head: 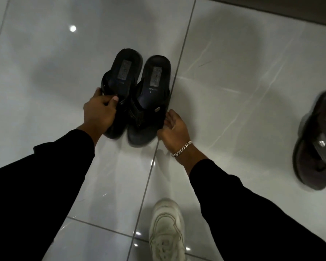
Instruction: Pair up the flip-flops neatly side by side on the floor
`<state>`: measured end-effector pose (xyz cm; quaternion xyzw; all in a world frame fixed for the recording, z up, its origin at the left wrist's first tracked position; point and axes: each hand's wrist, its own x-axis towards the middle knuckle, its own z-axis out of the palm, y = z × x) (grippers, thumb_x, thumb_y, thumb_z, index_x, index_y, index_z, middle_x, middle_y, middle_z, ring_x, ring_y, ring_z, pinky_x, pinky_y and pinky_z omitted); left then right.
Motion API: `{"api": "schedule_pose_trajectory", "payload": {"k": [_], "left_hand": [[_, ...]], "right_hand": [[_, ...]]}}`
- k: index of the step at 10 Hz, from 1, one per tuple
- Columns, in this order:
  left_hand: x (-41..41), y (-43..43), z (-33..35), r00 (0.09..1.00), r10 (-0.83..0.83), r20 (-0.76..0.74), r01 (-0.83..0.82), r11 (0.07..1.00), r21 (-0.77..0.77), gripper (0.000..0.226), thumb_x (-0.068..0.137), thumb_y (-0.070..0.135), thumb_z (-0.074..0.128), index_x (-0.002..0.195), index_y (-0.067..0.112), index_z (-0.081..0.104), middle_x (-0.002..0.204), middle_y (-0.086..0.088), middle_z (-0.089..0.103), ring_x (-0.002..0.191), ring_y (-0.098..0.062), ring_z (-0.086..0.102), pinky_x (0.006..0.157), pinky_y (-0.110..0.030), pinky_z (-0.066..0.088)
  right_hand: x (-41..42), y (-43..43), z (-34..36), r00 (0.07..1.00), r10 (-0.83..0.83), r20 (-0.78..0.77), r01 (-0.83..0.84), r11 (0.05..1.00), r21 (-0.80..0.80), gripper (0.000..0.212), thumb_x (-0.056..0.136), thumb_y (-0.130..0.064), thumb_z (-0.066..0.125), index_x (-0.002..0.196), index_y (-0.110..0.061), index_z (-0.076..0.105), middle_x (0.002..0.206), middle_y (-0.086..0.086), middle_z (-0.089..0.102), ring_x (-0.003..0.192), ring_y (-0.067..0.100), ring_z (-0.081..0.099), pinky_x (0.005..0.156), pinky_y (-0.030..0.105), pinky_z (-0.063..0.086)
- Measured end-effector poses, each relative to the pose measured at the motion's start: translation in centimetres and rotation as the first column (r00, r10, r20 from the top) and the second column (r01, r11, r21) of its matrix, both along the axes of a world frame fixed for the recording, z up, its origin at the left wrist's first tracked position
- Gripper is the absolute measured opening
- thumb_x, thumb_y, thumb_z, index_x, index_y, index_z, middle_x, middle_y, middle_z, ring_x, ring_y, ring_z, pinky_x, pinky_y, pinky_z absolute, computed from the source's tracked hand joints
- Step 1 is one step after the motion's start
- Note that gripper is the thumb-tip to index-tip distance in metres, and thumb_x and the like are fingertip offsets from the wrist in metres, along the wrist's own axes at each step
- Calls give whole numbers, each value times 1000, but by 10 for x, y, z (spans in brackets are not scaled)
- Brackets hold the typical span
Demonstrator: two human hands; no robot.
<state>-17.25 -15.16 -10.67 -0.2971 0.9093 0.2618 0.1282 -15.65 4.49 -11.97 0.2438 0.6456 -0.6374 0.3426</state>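
Left hand: the left hand point(100, 112) is closed on the strap of the left black flip-flop point(120, 87), thumb and fingers pinching it, I think to steer this one against its partner.
Right hand: the right hand point(174, 129) is open, with the fingers spread; the fingertips are at the outer edge of the right black flip-flop point(151, 102). It seems to serve as a stop, so the shoe does not slide away.
Black pair: at about 12 o'clock from the person, the two touch along the inner sides, the left one a little farther forward, so the ends are not yet level.
Other footwear: a grey-brown flip-flop point(316, 140) lies well apart at 3 o'clock, cut by the frame edge.
Floor: glossy pale tiles point(243, 72) with dark joints, and lamp reflections; likely slippery for soles.
Room: dim; a dark strip runs at 1 o'clock.
Own foot: a white sneaker point(167, 230) at 6 o'clock.
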Motion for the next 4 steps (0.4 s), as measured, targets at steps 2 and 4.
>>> {"api": "schedule_pose_trajectory", "payload": {"k": [2,4], "left_hand": [[7,1,8,1000,3,-6,-3,997,78,34,94,33,52,125,25,62,151,-3,42,135,-29,43,109,-25,27],[5,40,38,993,-49,-104,50,999,10,45,89,19,57,134,18,51,141,-8,52,126,-31,50,105,-29,33]], "right_hand": [[8,-1,3,1000,-17,20,17,1000,-11,88,72,17,55,150,-6,21,152,8,39,139,20,39,115,43,37],[4,34,31,993,110,-45,-107,992,71,89,74,-9,67,151,-18,24,157,4,33,144,21,32,117,34,30]]}}
